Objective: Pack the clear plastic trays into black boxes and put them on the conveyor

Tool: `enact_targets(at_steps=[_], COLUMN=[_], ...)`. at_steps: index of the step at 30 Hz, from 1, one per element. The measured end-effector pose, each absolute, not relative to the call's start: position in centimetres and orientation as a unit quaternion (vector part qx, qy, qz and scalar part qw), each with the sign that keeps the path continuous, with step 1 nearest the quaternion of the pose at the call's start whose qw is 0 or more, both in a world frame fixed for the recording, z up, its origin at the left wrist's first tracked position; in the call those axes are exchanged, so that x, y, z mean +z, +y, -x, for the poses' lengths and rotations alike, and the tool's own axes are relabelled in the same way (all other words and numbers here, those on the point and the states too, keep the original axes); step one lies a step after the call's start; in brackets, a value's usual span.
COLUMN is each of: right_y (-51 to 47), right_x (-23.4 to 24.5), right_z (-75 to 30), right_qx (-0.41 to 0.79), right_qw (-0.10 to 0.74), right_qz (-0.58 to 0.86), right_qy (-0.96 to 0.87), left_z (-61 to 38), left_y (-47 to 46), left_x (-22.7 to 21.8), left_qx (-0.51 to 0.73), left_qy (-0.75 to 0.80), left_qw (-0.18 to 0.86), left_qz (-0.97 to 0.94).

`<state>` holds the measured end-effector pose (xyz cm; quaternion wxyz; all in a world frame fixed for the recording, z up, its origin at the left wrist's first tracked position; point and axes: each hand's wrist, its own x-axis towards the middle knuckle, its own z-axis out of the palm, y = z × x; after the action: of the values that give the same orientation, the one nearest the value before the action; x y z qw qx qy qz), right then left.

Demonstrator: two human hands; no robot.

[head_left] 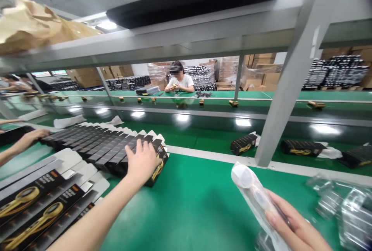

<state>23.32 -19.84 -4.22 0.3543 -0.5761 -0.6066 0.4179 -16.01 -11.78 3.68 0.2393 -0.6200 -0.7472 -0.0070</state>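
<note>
My left hand (142, 162) rests with spread fingers on a long leaning row of black product boxes (101, 146), close to the row's end box (158, 164). That end box shows a gold magnifying glass. My right hand (296, 224) grips a clear plastic bag (255, 196) at the lower right. A white rounded item sits inside it, and its contents are partly hidden by the glare and my fingers. Flat, unfolded cartons (37, 200) printed with gold magnifying glasses lie at the lower left, under my left forearm.
A co-worker's hand (31, 138) touches the far end of the box row. Clear plastic packaging (343, 208) is heaped at the lower right on the green bench (186, 208). Black boxes (302, 148) ride a green conveyor (203, 136) behind a white rail, beside a grey upright (290, 73).
</note>
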Motion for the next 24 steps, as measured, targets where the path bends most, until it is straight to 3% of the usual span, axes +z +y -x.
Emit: enact_targets(at_steps=[4,11,14,18,21,24], right_y=[-20.2,-20.6,-20.4,-21.1,-22.0,-22.9], right_x=[-3.0,0.8,1.2,1.4,1.9,1.9], right_z=[-23.6,-21.8,-22.9,-25.2,-25.5,-24.4], right_qx=[0.442,0.632,0.648,0.632,0.575,0.536], right_qw=[0.407,0.461,0.427,0.321,0.238,0.222], right_qz=[0.552,0.440,0.423,0.442,0.505,0.518], right_qy=[-0.577,-0.442,-0.468,-0.550,-0.599,-0.629], left_z=[12.5,6.1,5.7,6.1,5.5,4.3], left_y=[-14.4,-18.4,-18.6,-18.9,-19.8,-20.5], left_x=[2.2,-0.1,-1.7,-3.1,-2.4,-1.0], left_qx=[-0.006,-0.179,-0.218,-0.227,-0.187,-0.152], left_qy=[-0.696,-0.504,-0.461,-0.374,-0.295,-0.251], left_qw=[0.228,-0.038,-0.049,-0.036,-0.017,0.002], left_qz=[0.681,0.844,0.859,0.899,0.937,0.956])
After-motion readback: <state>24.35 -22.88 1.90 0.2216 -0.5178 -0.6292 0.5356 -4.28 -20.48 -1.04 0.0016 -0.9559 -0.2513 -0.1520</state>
